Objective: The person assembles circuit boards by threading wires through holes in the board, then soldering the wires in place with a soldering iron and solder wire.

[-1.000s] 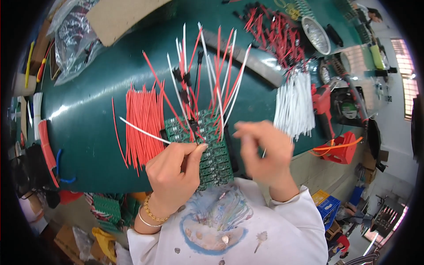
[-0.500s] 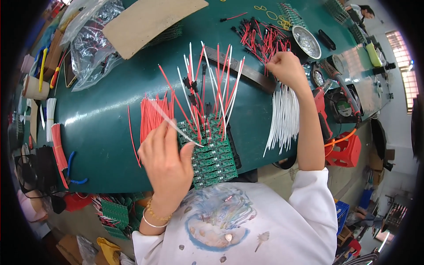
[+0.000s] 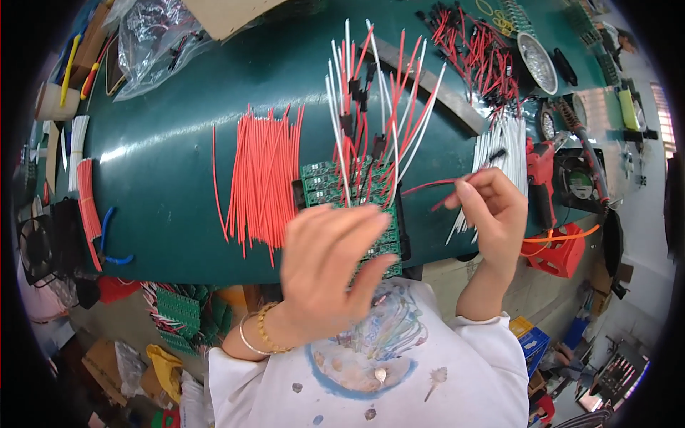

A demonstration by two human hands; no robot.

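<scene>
A panel of small green circuit boards [image 3: 325, 184] lies in front of me, with several red and white wires and black connectors [image 3: 347, 124] standing up from its far part. My left hand [image 3: 328, 267], slightly blurred, hovers over the near left side of the panel, its fingers stretched and the thumb apart. No object shows in it. To the right of the boards, my right hand [image 3: 494, 214] pinches a red-and-black connector lead [image 3: 428, 187]. The lead's wire ends point left toward the boards, and its black plug [image 3: 497, 154] sticks out behind the fingers.
Red wires [image 3: 264, 178] lie left of the panel; white wires [image 3: 499, 143] lie behind my right hand. A metal bar [image 3: 435, 89], a heap of connector leads [image 3: 474, 53] and an oval dish [image 3: 536, 63] are farther back. A red-handled tool [image 3: 540, 182] and a fan [image 3: 579, 178] stand right.
My right hand has come from the heap of leads toward the boards with one connector lead. My left hand has moved right and nearer; the white wire seen by it earlier no longer shows there.
</scene>
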